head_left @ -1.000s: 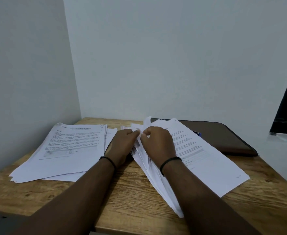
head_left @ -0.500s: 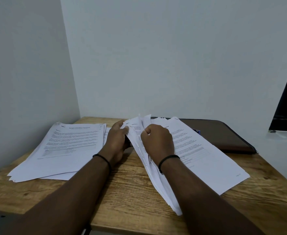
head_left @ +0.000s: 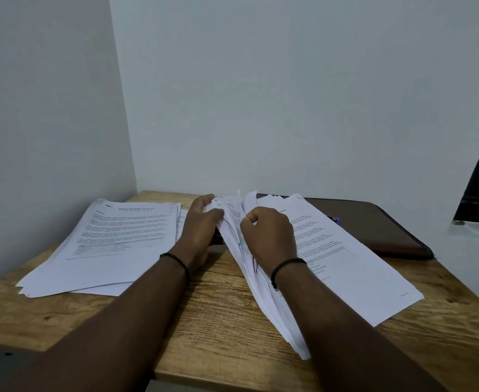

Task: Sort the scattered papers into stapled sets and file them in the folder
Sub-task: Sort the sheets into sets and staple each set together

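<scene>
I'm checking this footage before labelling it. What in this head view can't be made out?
- Print on the left pile: too small to read beyond a heading.
- Folder: its near left part lies under the right pile.
- Blue object at the folder: mostly covered by paper, unidentifiable.
- Left hand fingertips: buried among lifted sheets.
- Right hand fingertips: curled out of sight.
- Any stapler: none visible.

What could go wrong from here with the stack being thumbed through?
1. The right pile is fanned and its near corner overhangs the table edge; sheets could slide off.
2. Left hand and right hand pinch lifted sheets at the top edge, so pages may crease or get mis-sorted.
3. That pile partly covers the brown folder, hindering filing.
</scene>
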